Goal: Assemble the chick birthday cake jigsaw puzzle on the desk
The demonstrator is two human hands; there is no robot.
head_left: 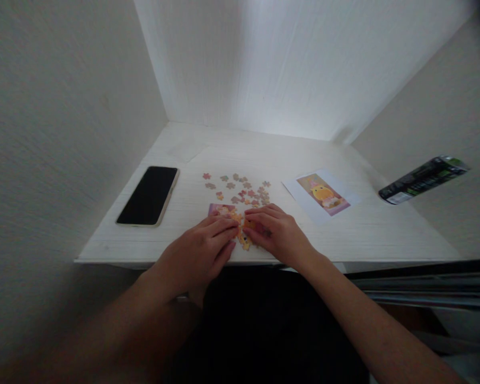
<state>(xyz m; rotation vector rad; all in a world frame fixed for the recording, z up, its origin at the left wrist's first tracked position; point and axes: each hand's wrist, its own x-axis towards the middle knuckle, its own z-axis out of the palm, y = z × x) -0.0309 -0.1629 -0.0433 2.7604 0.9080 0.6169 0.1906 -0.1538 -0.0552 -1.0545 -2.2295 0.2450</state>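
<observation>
A partly joined jigsaw puzzle [220, 208] in pink, purple and yellow lies near the table's front edge. My left hand [202, 246] covers much of it, with fingers and thumb closed on its right part. Between the thumb and fingers of my right hand [280, 234] is a yellow puzzle piece [249, 223], right beside the joined part. More joined yellow pieces [245, 242] show between the hands. Loose puzzle pieces [244, 193], several of them, are scattered just beyond my fingers. What lies under the palms is hidden.
At the left lies a black-screened phone [149, 196]. A paper with a printed yellow character picture [323, 195] is to the right. A dark can-like cylinder [422, 181] stands by the right wall. White panels [104, 106] enclose the table [368, 234] at the sides and back.
</observation>
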